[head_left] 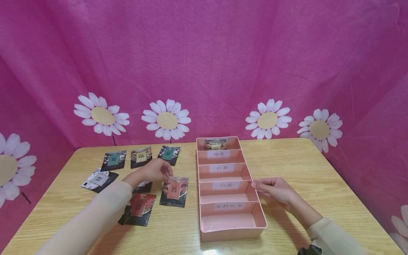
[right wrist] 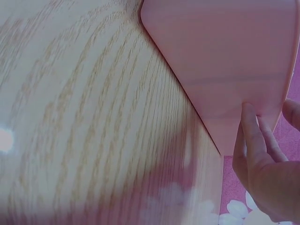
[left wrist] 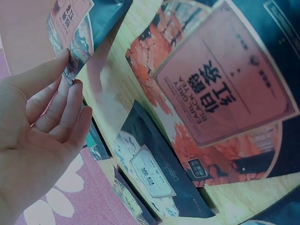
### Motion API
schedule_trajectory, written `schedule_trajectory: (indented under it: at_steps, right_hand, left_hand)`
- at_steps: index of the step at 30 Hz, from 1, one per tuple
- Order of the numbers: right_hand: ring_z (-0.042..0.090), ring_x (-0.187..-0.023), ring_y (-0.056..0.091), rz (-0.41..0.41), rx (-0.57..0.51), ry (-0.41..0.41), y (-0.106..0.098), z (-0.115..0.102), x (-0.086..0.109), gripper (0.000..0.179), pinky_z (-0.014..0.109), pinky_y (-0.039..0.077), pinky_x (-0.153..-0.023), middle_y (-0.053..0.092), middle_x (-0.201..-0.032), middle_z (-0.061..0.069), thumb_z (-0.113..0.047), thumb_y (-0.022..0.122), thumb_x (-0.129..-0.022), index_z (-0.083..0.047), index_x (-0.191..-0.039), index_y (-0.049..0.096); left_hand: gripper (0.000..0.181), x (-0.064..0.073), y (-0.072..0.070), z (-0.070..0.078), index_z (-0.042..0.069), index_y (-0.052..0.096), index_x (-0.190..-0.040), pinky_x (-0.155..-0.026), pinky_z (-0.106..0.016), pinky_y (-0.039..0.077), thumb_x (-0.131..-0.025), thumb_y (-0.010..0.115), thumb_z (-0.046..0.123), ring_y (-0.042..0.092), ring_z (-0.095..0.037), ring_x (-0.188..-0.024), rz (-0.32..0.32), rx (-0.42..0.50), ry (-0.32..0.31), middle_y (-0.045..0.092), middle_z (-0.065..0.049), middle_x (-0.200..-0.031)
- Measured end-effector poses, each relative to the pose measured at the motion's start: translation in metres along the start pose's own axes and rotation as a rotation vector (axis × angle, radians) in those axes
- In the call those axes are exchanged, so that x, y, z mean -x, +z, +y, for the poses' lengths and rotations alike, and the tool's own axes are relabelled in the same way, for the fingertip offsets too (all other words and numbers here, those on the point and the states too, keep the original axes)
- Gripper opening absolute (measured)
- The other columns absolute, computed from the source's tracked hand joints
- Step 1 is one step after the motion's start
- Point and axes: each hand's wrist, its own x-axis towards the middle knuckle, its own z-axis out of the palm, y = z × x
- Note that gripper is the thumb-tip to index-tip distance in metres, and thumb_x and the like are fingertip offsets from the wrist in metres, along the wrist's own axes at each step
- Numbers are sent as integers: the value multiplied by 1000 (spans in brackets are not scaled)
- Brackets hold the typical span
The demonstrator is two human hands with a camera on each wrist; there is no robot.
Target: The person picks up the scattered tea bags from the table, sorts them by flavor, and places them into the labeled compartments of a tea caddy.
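Note:
My left hand (head_left: 155,170) pinches the top corner of a black tea packet with a red label (head_left: 174,191), left of the pink divided box (head_left: 234,233). In the left wrist view, that packet (left wrist: 96,23) hangs tilted between thumb and fingertips. My right hand (head_left: 276,191) holds the box's right wall, with the thumb at the rim. The right wrist view has the fingers of the right hand (right wrist: 262,154) against the outer wall. In the box's farthest compartment lies a tea packet with a yellow label (head_left: 215,145). The other compartments bear paper labels on their dividers.
On the table's left side lie several tea packets: green-labelled ones (head_left: 113,160) (head_left: 168,154), a yellow-labelled one (head_left: 141,156), a white-labelled one (head_left: 99,179) and a red Earl Grey one (head_left: 139,209). Behind the wooden table (head_left: 296,156) hangs a magenta cloth with daisies (head_left: 216,71).

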Motion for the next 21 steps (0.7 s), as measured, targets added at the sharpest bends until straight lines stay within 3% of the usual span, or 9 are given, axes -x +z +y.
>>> schedule_trajectory:
  at_steps: [11, 21]
  right_hand:
    - [-2, -93, 65, 3, -8, 1, 0, 0, 0, 47, 23, 54, -89, 72, -107, 0, -22, 67, -89, 15, -118, 59]
    - [-2, -93, 64, 6, 3, 1, 1, 0, 0, 48, 23, 54, -89, 72, -108, -1, -22, 67, -89, 16, -118, 58]
  left_hand:
    - [11, 3, -3, 2, 3, 68, -87, -67, -24, 48, -77, 73, 1, 59, -12, -74, -24, 116, -14, 68, -5, -80]
    - [7, 10, -10, 4, 3, 71, -88, -75, -32, 52, -82, 68, 3, 63, -13, -75, -109, 208, -45, 73, -5, -81]
